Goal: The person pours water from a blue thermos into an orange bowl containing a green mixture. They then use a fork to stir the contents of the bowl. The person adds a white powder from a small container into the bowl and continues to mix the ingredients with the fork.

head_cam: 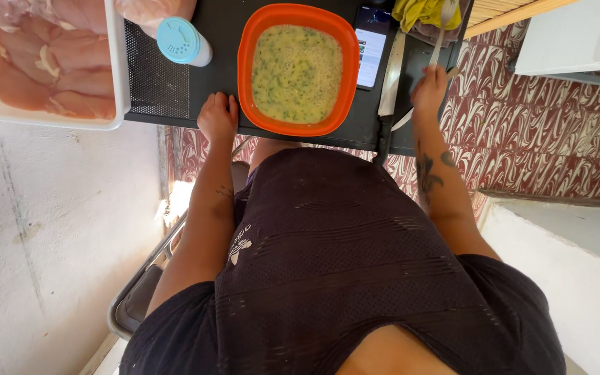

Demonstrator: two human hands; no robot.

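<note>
An orange bowl [345, 83] of yellow batter flecked with green stands on a black table [223, 28] in front of me. My left hand [218, 118] lies flat on the table's near edge, just left of the bowl, and holds nothing. My right hand [430, 87] is at the table's right side, closed on the handle of a metal fork [441, 35]. The fork's tines point away from me, toward a yellow cloth [421, 12].
A white tray [118, 69] of raw chicken pieces sits at the far left, with a shaker [182, 42] with a light blue lid beside it. A phone [371, 45] and a knife [390, 76] lie right of the bowl. A metal chair [140, 292] is under me, on patterned red tiles [543, 132].
</note>
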